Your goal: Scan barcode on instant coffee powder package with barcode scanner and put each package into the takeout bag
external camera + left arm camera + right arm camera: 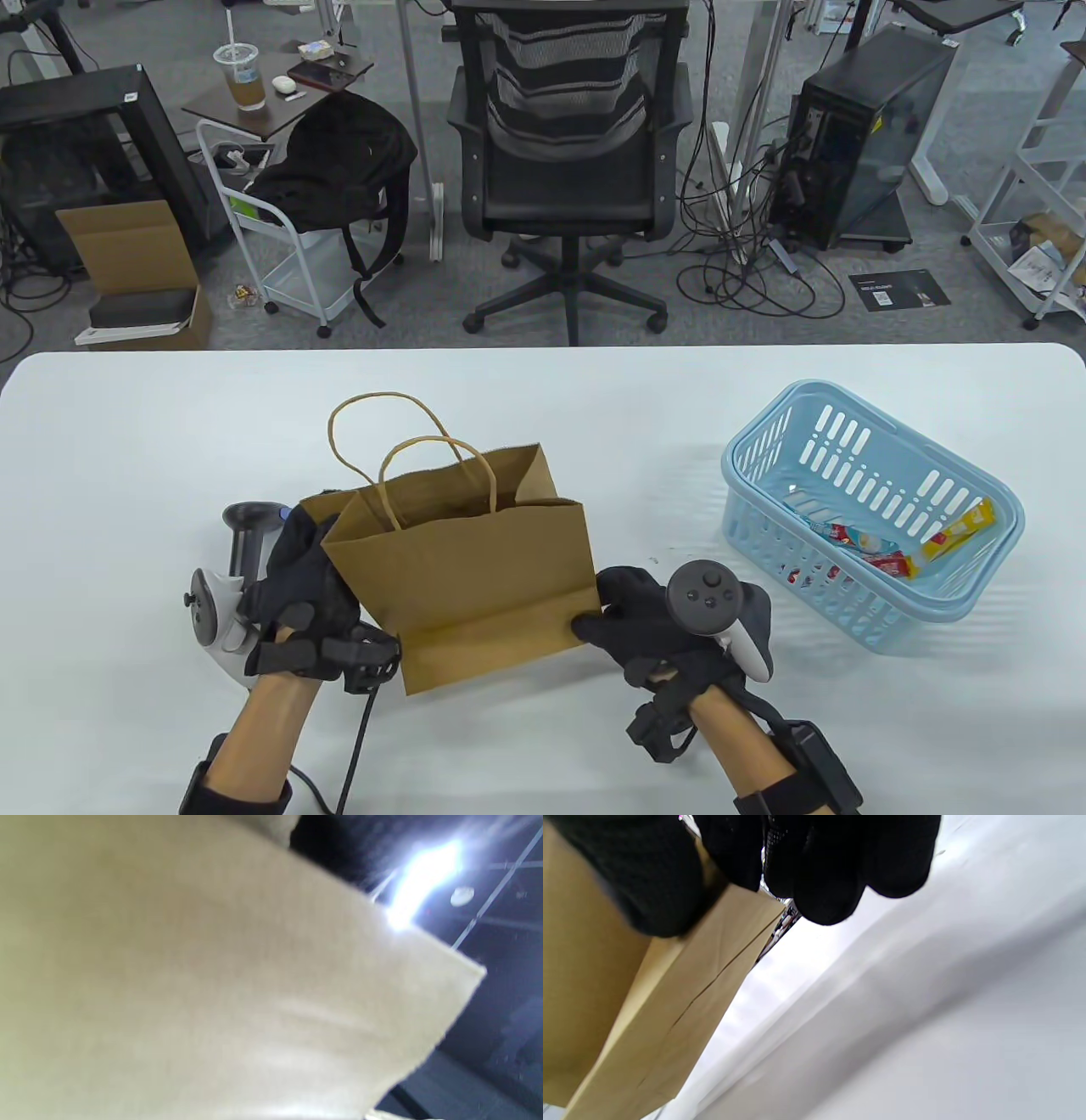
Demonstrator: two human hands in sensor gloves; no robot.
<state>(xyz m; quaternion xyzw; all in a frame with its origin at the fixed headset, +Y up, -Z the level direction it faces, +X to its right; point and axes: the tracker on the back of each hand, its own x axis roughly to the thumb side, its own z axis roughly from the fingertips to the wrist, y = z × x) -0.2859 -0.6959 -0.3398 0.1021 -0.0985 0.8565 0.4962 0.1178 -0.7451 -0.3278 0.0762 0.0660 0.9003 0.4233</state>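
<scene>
The brown paper takeout bag (475, 577) stands open at the table's middle, handles up. My left hand (310, 586) holds its left side; the fingers are hidden behind the paper, which fills the left wrist view (191, 984). My right hand (628, 624) pinches the bag's lower right corner (606, 1005), thumb on the front face and the other fingers (823, 878) behind. A dark grey barcode scanner (252, 531) stands on the table just left of my left hand, untouched. Several instant coffee packages (874, 543), red and yellow, lie in the blue basket.
The light blue plastic basket (857, 450) sits at the right of the white table (543, 399). Beyond the far edge stand an office chair (568, 161), a cart with a black backpack (339, 161) and a computer tower (857, 136).
</scene>
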